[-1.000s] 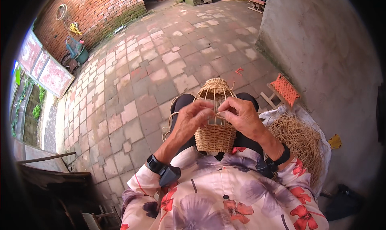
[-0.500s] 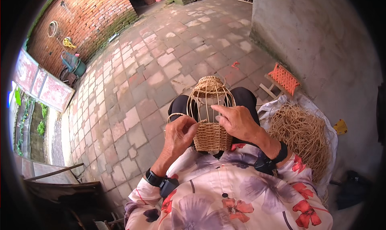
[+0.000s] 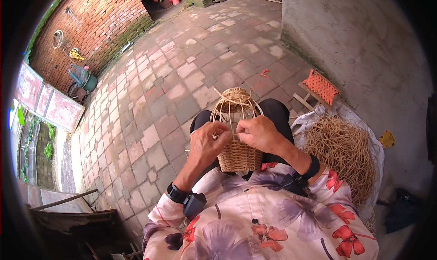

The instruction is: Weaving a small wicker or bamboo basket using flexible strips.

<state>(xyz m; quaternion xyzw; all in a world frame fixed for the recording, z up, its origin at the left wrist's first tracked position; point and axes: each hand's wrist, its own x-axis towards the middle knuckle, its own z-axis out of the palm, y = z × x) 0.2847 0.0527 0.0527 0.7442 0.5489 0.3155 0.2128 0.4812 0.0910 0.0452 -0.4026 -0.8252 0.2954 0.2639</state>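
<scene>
A tan woven basket [image 3: 239, 155] sits between my black-clad knees, with a tight woven lower band, bare upright ribs and a small woven upper part [image 3: 234, 94]. My left hand [image 3: 210, 141] is curled at the left of the band's upper edge, fingertips pinched on a weaving strand partly hidden behind them. My right hand [image 3: 257, 132] is at the band's right upper edge, thumb and index closed on a strand among the ribs.
A white sack of loose tan strands [image 3: 339, 153] lies at my right, near a wooden stool with orange webbing [image 3: 318, 87]. A grey wall [image 3: 341, 32] rises right. Paving [image 3: 159, 100] runs toward a brick wall [image 3: 100, 19], pale panels [image 3: 48, 94] at left.
My left hand first moved down and left, then slightly up and inward. My right fingers reached up along the ribs, then drew back to the band's edge. The upper part tilted slightly.
</scene>
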